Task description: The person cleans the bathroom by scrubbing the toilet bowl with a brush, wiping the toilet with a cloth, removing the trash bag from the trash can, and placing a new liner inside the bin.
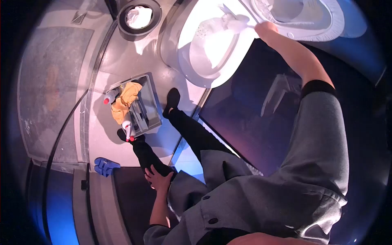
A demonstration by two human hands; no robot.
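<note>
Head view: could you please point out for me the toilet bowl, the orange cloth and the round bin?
Toilet bowl (206,80): head view, lower part of its white rim.
Orange cloth (130,93): head view, its upper folds.
Round bin (157,15): head view, right side of its dark rim.

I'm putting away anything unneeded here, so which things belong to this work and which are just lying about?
Probably in the work:
- white oval toilet, right hand at its edge
- grey rectangular caddy
- orange-yellow cloth
- whitish red-tipped plastic bottles

Apparently just lying about:
- blue slippers
- round dark bin, white inside
</note>
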